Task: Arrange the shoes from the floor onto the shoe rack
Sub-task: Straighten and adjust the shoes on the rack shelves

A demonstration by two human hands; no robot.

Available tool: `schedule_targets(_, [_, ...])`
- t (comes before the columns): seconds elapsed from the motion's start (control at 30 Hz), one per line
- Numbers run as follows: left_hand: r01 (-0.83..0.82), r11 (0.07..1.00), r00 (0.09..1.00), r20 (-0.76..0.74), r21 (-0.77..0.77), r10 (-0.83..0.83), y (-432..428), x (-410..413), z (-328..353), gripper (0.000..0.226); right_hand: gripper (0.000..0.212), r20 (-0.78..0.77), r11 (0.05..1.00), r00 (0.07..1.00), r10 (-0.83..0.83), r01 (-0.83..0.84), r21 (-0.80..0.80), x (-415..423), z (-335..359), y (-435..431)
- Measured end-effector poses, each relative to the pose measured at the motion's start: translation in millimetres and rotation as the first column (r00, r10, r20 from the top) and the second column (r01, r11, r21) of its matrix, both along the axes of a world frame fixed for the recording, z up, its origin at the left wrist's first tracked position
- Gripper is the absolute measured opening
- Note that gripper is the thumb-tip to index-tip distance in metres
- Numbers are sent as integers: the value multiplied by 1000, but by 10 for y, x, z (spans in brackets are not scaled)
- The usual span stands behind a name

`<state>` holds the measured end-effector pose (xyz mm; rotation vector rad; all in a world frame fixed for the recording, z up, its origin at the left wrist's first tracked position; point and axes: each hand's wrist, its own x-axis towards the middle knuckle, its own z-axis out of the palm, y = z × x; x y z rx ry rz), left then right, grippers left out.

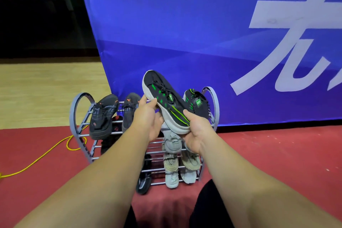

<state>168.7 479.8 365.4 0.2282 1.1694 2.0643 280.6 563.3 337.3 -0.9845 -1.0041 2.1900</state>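
An indoor hall: wooden court floor [46,87], red carpet [268,153], big blue banner [185,24].

A large blue fabric banner [185,33] with white printed characters [288,39] hangs upright at the rear, its lower edge meeting the floor. A red carpeted floor surface [277,153] covers the foreground. A light wooden floor section [46,89] lies at left rear. A thin yellow cable [37,161] runs looped across the red carpet at left.
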Motion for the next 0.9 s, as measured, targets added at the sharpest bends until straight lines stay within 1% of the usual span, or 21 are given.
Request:
schedule_targets(0.07, [27, 999, 1000, -1, -40, -27, 34, -63, -198, 45, 23, 17, 1000, 1000, -21, 21, 2, -141, -100, 40])
schedule_targets(0.1, [41, 997, 999, -11, -64, -42, 45, -93, -278, 46, 23, 27, 1000, 999, -30, 30, 2, -207, -153, 68])
schedule_targets(0.23, [82, 983, 986, -130, -163, -104, 97, -140, -480, 26, 25, 59, 998, 996, -60, 60, 8, -443, -349, 176])
schedule_targets(0.3, [74, 974, 969, -215, -213, -120, 156, -185, -574, 25, 26, 86, 998, 994, -65, 64, 12, -544, -446, 240])
schedule_targets(0.4, [42, 961, 928, -345, -272, -138, 248, -220, -724, 36, 25, 72, 998, 996, -55, 54, 9, -636, -539, 314])
schedule_targets(0.47, [-7, 945, 915, -383, -327, -126, 273, -213, -797, 41, 23, 66, 999, 997, -32, 31, 16, -644, -614, 339])
schedule_targets(0.53, [-26, 928, 885, -440, -371, -151, 314, -211, -853, 41, 20, 79, 999, 997, -2, -2, 43, -623, -706, 349])
schedule_targets(0.63, [-87, 866, 814, -536, -492, -223, 397, -245, -839, 52, 12, 98, 994, 994, 40, -50, 101, -598, -779, 392])
schedule_targets(0.67, [-104, 849, 805, -545, -519, -234, 417, -251, -814, 55, 14, 116, 987, 992, 53, -69, 144, -599, -771, 414])
schedule_targets(0.73, [-120, 829, 803, -544, -547, -242, 437, -239, -781, 54, 33, 180, 968, 981, 73, -113, 224, -600, -732, 428])
schedule_targets(0.77, [-121, 817, 802, -540, -563, -254, 433, -217, -755, 53, 39, 214, 960, 974, 78, -131, 247, -602, -733, 430])
schedule_targets(0.9, [-111, 785, 773, -550, -609, -316, 401, -158, -711, 50, 32, 338, 933, 939, 69, -181, 312, -580, -720, 350])
